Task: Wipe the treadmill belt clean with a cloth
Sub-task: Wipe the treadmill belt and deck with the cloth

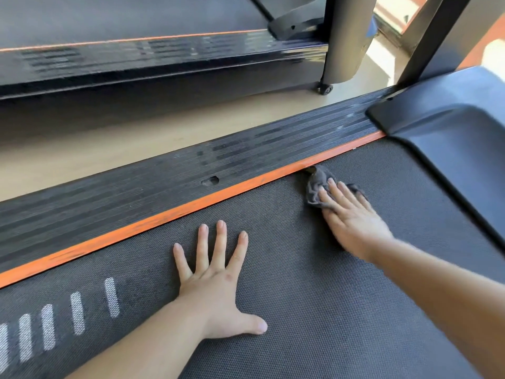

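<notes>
The cloth [318, 187], a small dark grey rag bunched into folds, lies on the treadmill belt [300, 283] right against the orange strip [191, 206] that edges the belt, close to where that strip meets the motor cover [451, 132]. The right hand [352, 217] presses it down with flat, nearly straight fingers, not curled round it, and the rag pokes out past the fingertips toward the strip. The hand is slightly blurred (motion, most likely), so I judge a wiping stroke to be under way at the belt's edge.

The left hand [216, 283] lies palm down on the belt just on the near side of the orange strip, further along it from the cloth. Its fingers are spread and straight and hold nothing; it looks like a prop for the person's weight.

Most of the belt on the near side of the strip seems yet to be covered, including the stretch with the white dashes [78, 313]. The next move calls for steady downward pressure while the rag is drawn along or away from the strip, with the bracing hand shifted out of its path.

Beyond the strip run the ribbed side rail [164, 181], then pale floor [109, 138], then a second treadmill [136, 58].
</notes>
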